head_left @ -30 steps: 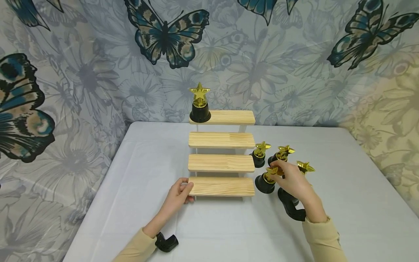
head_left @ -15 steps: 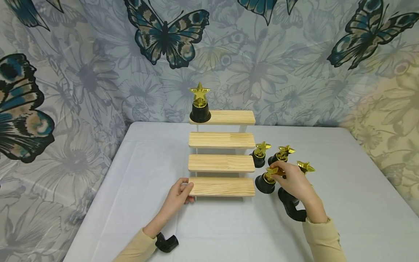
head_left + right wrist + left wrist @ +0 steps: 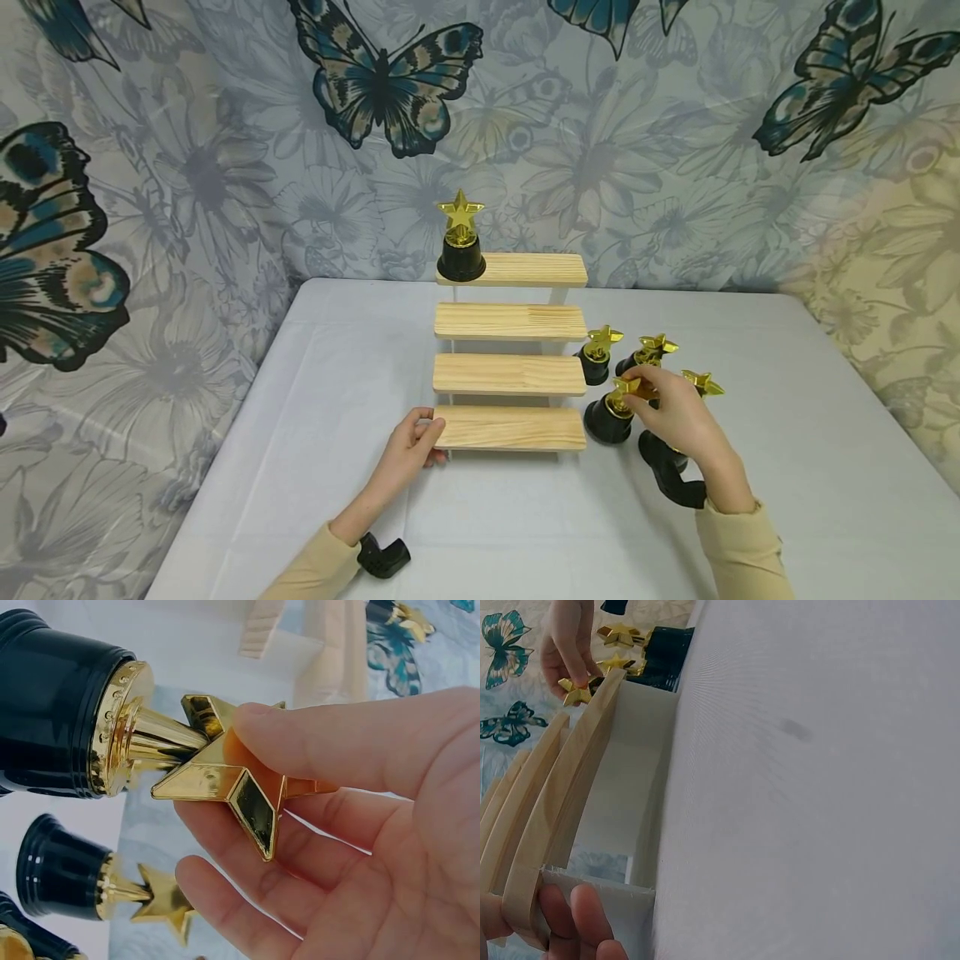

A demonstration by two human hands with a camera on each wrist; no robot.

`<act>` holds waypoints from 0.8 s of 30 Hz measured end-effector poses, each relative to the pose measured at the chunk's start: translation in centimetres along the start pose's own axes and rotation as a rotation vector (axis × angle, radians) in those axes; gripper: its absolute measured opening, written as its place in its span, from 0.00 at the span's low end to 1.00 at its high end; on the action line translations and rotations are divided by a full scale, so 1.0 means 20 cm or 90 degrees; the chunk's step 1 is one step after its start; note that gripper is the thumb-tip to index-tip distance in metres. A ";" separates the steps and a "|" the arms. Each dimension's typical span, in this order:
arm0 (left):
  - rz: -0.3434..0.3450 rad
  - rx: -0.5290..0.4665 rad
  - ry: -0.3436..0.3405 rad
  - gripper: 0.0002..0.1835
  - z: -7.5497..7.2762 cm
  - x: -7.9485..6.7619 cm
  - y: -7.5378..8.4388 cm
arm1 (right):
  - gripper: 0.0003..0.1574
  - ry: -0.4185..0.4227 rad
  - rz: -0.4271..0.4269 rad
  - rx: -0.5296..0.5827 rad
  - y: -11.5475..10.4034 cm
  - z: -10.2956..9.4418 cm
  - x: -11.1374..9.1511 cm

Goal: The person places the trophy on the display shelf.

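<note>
A stepped wooden display stand (image 3: 510, 428) with pale boards on white supports stands mid-table. My left hand (image 3: 408, 442) grips the left end of its lowest board (image 3: 559, 802), the fingers curled beneath in the left wrist view. To the right of the stand, my right hand (image 3: 678, 412) pinches the gold star (image 3: 206, 780) of a small trophy between thumb and fingers. That trophy's black base (image 3: 607, 422) appears upright at table level. Another star trophy (image 3: 461, 242) sits at the left end of the top board.
More star trophies cluster around the right hand: one (image 3: 596, 362) beside the stand, one (image 3: 649, 350) behind the fingers, and one (image 3: 702, 383) partly hidden by the hand. Black wrist mounts (image 3: 384, 557) hang by both sleeves. A white cloth covers the table (image 3: 330, 367); butterfly-patterned fabric (image 3: 637, 183) rises behind.
</note>
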State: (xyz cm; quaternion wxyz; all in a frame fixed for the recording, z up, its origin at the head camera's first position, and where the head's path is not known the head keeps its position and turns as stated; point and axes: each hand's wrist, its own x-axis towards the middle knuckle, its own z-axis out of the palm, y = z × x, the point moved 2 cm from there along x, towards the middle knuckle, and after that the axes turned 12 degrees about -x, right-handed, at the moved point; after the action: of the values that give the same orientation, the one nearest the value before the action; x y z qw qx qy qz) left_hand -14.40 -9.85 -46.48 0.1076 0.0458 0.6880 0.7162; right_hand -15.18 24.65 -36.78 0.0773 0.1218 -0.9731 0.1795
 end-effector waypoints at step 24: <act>-0.008 -0.013 -0.003 0.22 0.00 0.00 0.01 | 0.16 0.104 -0.098 -0.023 -0.15 -0.37 0.13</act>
State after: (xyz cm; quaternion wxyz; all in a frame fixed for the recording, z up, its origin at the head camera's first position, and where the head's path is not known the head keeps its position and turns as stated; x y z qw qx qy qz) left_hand -14.43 -9.84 -46.35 0.1141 0.0423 0.6809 0.7222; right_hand -16.19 24.14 -28.52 0.1721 0.1800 -0.9543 0.1650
